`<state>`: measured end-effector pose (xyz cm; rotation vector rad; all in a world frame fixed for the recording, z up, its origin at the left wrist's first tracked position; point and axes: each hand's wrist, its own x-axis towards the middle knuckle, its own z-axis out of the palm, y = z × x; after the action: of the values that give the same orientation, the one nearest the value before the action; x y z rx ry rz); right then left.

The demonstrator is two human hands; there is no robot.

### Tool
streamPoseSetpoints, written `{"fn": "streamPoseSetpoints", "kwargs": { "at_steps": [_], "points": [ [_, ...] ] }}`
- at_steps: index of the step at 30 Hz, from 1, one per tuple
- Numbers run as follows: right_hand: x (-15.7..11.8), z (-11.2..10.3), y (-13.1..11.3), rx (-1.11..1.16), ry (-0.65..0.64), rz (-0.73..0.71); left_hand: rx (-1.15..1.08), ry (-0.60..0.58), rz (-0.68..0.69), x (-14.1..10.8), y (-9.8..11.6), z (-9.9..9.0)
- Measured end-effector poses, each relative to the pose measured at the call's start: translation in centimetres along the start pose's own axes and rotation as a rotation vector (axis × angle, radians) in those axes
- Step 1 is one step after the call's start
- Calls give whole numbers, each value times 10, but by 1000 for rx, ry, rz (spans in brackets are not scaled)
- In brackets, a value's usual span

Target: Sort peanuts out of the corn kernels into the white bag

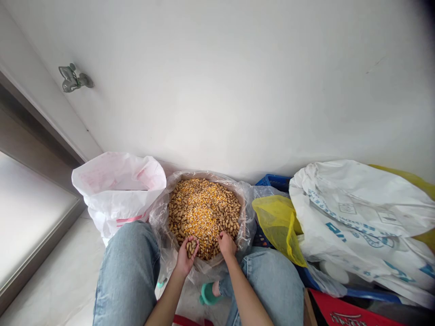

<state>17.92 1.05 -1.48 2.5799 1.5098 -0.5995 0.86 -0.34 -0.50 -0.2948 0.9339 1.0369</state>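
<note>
Between my knees stands a wide round container lined with a clear plastic bag (159, 213). It is full of unshelled peanuts (229, 217) mixed with yellow corn kernels (200, 215), the corn heaped toward the middle. At the near left rim, my left hand (183, 260) is palm up, its fingers curled around several peanuts in their shells. My right hand (227, 246) reaches over the near right part of the heap. Its fingers are bent together at the peanuts, and whatever lies between the fingertips is hidden.
A white woven sack (118, 203) stands open on the left. To the right are a yellow mesh bag (275, 217), a blue plastic crate (273, 181) and a large white printed sack (356, 208). Behind rises a white wall with a metal tap (73, 79).
</note>
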Motion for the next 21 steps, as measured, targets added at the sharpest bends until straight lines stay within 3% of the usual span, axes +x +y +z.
{"fn": "streamPoseSetpoints", "kwargs": {
  "at_steps": [5, 8, 12, 16, 21],
  "points": [
    [-6, -8, -14, 103, 15, -35, -2, -2, 7, 1, 0, 1],
    [-19, -11, -30, 394, 14, -198, -1, 3, 11, 3, -1, 0],
    [-51, -5, -51, 784, -88, -370, 5, -12, 35, 7, -4, -3],
    [-77, 5, -62, 954, -169, -371, -24, -69, 36, 12, -6, -9],
    [-88, 5, -67, 1101, -265, -430, -59, -76, 18, 13, -6, -10]
  ]
}}
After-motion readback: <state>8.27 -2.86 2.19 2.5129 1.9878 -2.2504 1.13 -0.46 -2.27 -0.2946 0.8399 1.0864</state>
